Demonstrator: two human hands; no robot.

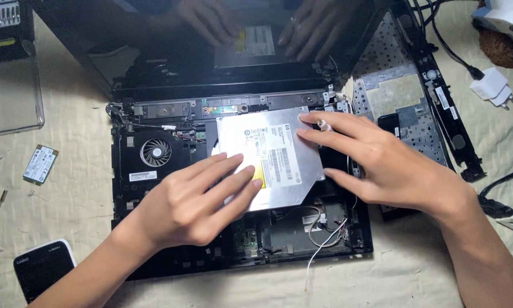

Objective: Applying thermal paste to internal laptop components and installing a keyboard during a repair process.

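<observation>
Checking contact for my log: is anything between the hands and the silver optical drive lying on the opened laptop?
Nothing visible. The left hand lies flat on the optical drive, its fingertips on the label, and the right hand touches its right edge. The drive lies tilted across the opened laptop.

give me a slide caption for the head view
Both hands, left hand and right hand, rest on a silver optical drive over an opened laptop.

Dim, warm light; hands mirrored in the dark glossy screen (250, 34).
</observation>
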